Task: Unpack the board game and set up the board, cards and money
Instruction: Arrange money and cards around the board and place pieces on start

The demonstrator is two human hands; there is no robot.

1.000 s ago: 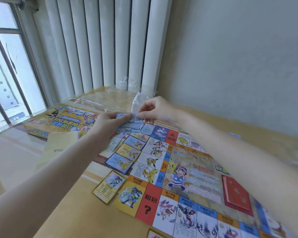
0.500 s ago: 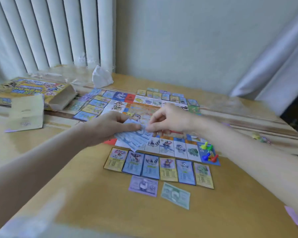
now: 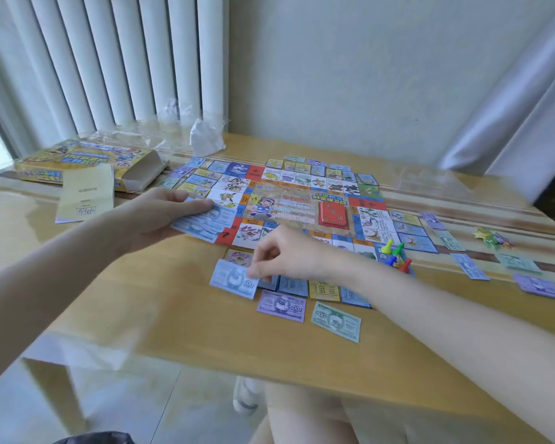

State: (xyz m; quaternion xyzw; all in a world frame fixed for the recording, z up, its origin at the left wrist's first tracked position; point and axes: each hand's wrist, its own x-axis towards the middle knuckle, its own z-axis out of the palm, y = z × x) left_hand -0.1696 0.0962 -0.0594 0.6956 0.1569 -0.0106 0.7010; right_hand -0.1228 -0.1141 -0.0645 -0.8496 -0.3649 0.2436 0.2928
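The colourful game board (image 3: 289,203) lies open on the wooden table (image 3: 148,302). My left hand (image 3: 161,216) grips a fanned stack of pale blue banknotes (image 3: 205,221) over the board's near-left corner. My right hand (image 3: 285,254) pinches one blue banknote (image 3: 234,282) just above the table, at the left end of a row of property cards (image 3: 324,288). A purple banknote (image 3: 281,305) and a green banknote (image 3: 336,321) lie in front of that row. A red card deck (image 3: 334,214) sits on the board's centre. Coloured pawns (image 3: 396,254) stand on its near-right corner.
The opened game box (image 3: 87,161) and a yellow booklet (image 3: 85,192) lie at the far left. Crumpled plastic wrap (image 3: 205,139) sits by the blinds. More banknotes (image 3: 471,265) and small figures (image 3: 494,239) lie to the right. The table's near edge is close below the green note.
My right hand has pulled one blue note off the stack and lowered it to the table left of the purple note. The camera view has tilted down and steadied.
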